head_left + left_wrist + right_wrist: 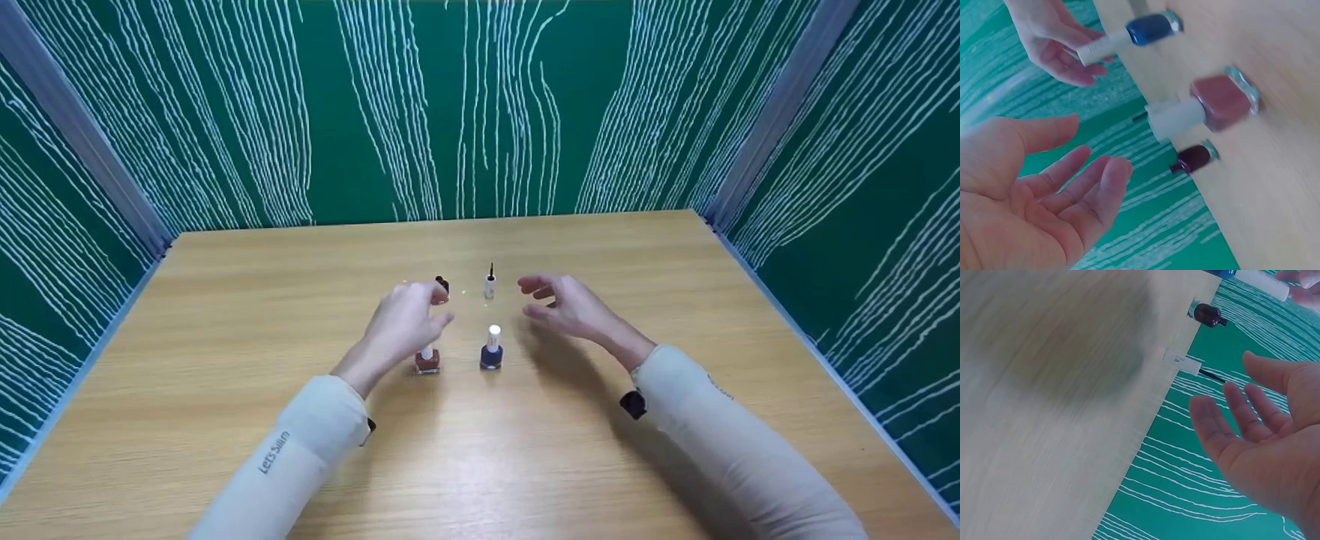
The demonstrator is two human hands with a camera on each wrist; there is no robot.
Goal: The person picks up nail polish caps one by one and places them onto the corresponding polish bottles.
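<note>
My left hand (401, 319) hovers with relaxed, bent fingers over a brownish-red nail polish bottle (427, 362), whose white cap it partly covers in the head view. Nothing lies in its grasp in the left wrist view. Behind its fingers stands an uncapped dark nail polish bottle (1207, 315), its bare neck showing. A white cap with a black brush (490, 286) stands upright on the table, brush pointing up. Nearer stands a blue nail polish bottle (491, 357) with its white cap on. To the right of these, my right hand (574, 307) is held in the air, fingers loosely spread, holding nothing.
The bottles stand on a wooden table (225, 337). Green panels with white wavy lines (360, 112) rise behind it and at both sides. A few tiny bright specks lie on the tabletop near the brush cap.
</note>
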